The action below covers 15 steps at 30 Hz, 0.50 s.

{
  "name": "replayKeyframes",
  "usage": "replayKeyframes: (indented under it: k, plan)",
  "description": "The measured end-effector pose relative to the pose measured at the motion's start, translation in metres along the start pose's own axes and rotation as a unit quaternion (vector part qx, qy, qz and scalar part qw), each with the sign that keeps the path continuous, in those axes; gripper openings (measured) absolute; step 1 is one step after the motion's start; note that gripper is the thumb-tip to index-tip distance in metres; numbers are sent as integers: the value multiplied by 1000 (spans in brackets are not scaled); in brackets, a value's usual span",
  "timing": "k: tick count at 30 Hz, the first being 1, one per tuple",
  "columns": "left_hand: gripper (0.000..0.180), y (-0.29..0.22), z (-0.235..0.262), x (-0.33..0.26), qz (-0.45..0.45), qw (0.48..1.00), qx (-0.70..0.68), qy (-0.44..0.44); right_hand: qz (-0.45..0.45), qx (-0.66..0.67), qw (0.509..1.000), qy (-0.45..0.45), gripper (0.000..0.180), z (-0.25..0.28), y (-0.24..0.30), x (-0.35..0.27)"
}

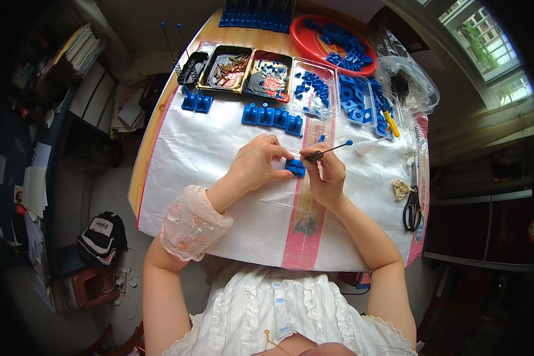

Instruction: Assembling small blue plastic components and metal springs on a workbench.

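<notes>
At the middle of the table, my left hand [256, 163] pinches a small blue plastic part [295, 168] between thumb and fingers. My right hand [326, 178] grips a dark coil spring with a thin rod [332, 149] that ends in a blue ball. The spring end is close above the blue part; whether they touch I cannot tell. A small blue piece [321, 139] lies just beyond my right hand. Farther off stands a row of several blue plastic assemblies [272, 116], with two more blue assemblies [196, 101] to their left.
Along the far side are a black tray of brass-coloured pins [216, 86], a black tray of small metal bits [251, 89], clear trays of blue parts [332, 108] and a red basin [299, 43]. At right lie a yellow-handled tool [391, 124] and black scissors [412, 210].
</notes>
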<state>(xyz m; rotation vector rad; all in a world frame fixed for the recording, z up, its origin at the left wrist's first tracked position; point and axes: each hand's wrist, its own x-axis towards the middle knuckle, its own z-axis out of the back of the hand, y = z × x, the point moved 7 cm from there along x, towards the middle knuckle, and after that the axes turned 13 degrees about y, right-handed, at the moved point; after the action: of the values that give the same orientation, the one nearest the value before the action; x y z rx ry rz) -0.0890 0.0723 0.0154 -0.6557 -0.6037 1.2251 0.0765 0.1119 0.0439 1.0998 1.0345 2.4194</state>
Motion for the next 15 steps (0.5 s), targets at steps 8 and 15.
replayKeyframes:
  k: [8, 15]
  plan:
    - [37, 0, -1, 0, 10, 1000, -3, -1, 6, -4, 1000, -5, 19, 0, 0, 0]
    - [38, -1, 0, -1, 13, 1000, 0, -1, 2, -6, 1000, -8, 17, 0, 0, 0]
